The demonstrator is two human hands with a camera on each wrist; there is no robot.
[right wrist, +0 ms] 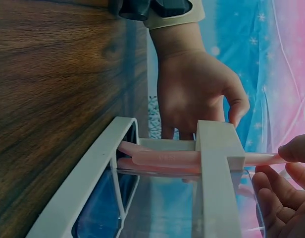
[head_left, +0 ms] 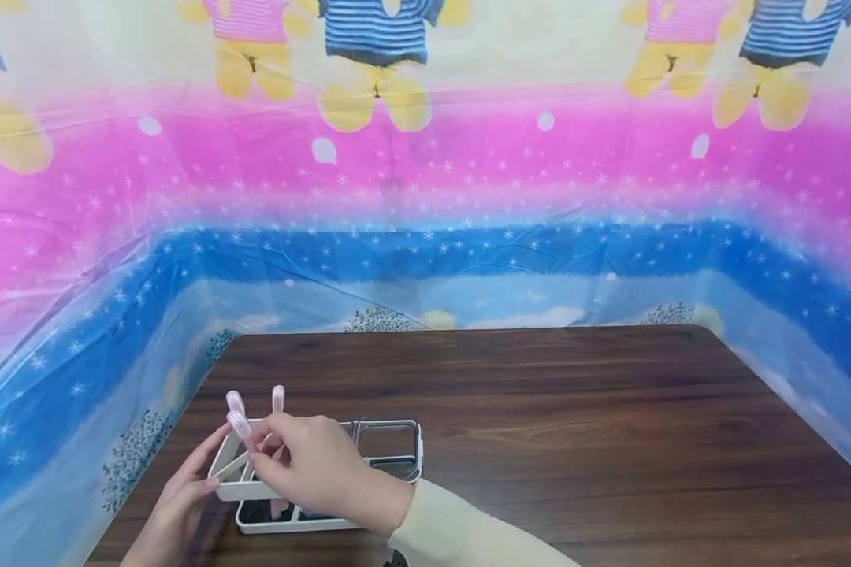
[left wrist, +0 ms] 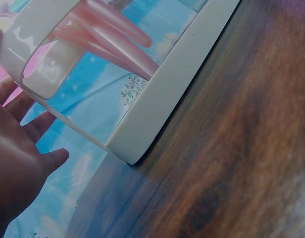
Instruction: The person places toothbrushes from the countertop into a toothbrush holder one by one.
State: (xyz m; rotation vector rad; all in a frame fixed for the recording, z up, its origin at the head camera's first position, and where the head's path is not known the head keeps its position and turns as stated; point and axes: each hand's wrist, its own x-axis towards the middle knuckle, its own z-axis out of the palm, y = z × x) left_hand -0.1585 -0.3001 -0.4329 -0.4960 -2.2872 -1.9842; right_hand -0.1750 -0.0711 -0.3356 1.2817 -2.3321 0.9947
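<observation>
A clear-walled organizer [head_left: 241, 491] with white rims and divided compartments stands at the table's left front. My left hand [head_left: 179, 492] grips its left end, thumb at the upper rim and fingers behind. Between thumb and fingertips, my right hand [head_left: 319, 461] pinches a pink toothbrush [head_left: 239, 424] over the upper rim's left part, its striped head pointing up. Two more striped heads, of a left toothbrush [head_left: 233, 399] and a back toothbrush [head_left: 278, 398], rise nearby. In the right wrist view, pink handles [right wrist: 165, 158] reach through the upper opening toward the base. My right hand hides part of the organizer from above.
The dark wood table [head_left: 553, 425] extends to the right and behind the organizer. A printed cloth [head_left: 468, 252] in blue and pink hangs around the table's back and sides. The organizer's right section [head_left: 390, 439] has further openings.
</observation>
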